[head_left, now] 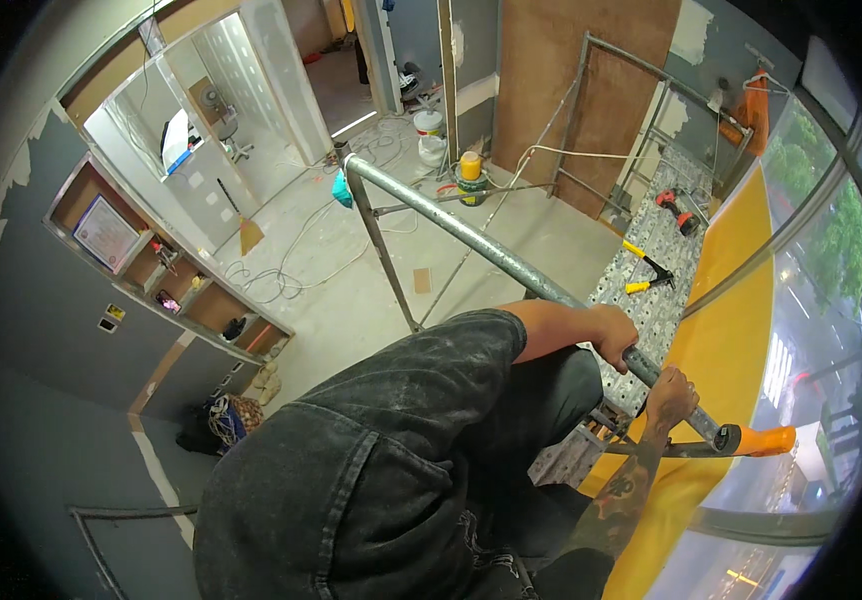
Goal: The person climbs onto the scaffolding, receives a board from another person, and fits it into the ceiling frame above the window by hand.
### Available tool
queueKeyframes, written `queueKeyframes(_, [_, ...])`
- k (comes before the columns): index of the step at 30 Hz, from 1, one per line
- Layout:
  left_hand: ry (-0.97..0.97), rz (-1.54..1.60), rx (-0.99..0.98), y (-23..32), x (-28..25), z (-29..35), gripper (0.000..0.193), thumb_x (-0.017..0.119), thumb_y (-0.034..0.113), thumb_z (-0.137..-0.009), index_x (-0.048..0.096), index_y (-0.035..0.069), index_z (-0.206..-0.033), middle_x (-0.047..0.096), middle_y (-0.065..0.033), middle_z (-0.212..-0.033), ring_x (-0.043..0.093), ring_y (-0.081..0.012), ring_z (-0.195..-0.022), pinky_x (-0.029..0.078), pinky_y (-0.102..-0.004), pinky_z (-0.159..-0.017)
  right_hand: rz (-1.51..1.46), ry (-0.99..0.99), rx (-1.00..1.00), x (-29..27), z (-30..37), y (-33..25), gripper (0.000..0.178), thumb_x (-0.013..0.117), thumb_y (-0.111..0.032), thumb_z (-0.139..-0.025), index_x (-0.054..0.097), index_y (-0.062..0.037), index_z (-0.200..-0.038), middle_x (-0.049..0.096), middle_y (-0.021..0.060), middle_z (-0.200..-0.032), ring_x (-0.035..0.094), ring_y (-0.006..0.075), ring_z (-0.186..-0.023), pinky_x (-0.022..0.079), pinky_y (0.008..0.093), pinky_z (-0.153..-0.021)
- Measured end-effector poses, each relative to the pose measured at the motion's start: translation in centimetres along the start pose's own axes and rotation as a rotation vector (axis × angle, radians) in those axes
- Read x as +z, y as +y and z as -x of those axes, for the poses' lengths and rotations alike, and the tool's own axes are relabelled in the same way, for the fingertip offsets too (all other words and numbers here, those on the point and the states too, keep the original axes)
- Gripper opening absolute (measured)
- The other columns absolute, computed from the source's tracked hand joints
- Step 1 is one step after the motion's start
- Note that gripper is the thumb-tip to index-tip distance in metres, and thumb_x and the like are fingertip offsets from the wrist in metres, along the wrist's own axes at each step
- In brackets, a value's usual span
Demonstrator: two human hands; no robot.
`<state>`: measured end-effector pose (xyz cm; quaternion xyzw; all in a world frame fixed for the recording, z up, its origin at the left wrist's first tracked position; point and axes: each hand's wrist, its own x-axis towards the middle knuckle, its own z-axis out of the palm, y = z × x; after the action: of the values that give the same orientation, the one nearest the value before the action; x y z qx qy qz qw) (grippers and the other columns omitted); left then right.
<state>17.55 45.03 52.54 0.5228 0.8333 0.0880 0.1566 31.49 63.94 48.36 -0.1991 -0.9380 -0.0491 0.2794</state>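
1. Along the pipe, both my hands are closed firmly round the metal: my left hand nearer its far corner, my right hand just beside, nearer the end with the orange piece.
2. At the pipe's far end a leg meets it; at the near end sits that orange piece, whose kind I can't tell.
3. As I judge it, the hold is fully made, with both hands sharing the pipe. Whether the pipe is fixed or loose doesn't show, so I can't say how much handling is left.
4. To the right of the pipe, on the speckled deck, lie a red drill and a yellow-and-black tool, neither in my grip.
5. Also right of the pipe, a yellow panel runs along the window, with trees outside.
6. Left of the pipe, the pale floor carries loose cables and, well apart, a broom; shelves set in the grey wall hold small items.
7. Beyond the pipe stand a yellow-topped bucket, a white bucket and a large brown board.
8. On either side of the pipe, the walls show pale patches, so I judge their finishing undone.
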Motion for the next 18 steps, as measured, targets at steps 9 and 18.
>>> queueKeyframes(9, [-0.020, -0.045, 0.019, -0.04, -0.17, -0.47, 0.061, 0.069, 0.067, -0.075, 0.073, 0.012, -0.100, 0.073, -0.0172, -0.098, 0.070, -0.0380, -0.095, 0.055, -0.0485, -0.083, -0.060, -0.098, 0.025, 0.55, -0.06, 0.71, 0.037, 0.044, -0.030, -0.099, 0.071, -0.0069, -0.087, 0.073, 0.0117, -0.091, 0.065, 0.0349, -0.090, 0.043, 0.0488, -0.088])
queueKeyframes(18, [0.018, -0.074, 0.058, 0.11, -0.59, -0.24, 0.062, 0.066, 0.068, -0.078, 0.072, 0.009, -0.097, 0.072, -0.0202, -0.094, 0.070, -0.0406, -0.092, 0.054, -0.0492, -0.083, 0.000, -0.056, 0.044, 0.22, -0.13, 0.35, 0.037, 0.052, -0.033, -0.098, 0.073, -0.0064, -0.081, 0.073, 0.0119, -0.085, 0.067, 0.0315, -0.087, 0.044, 0.0456, -0.088])
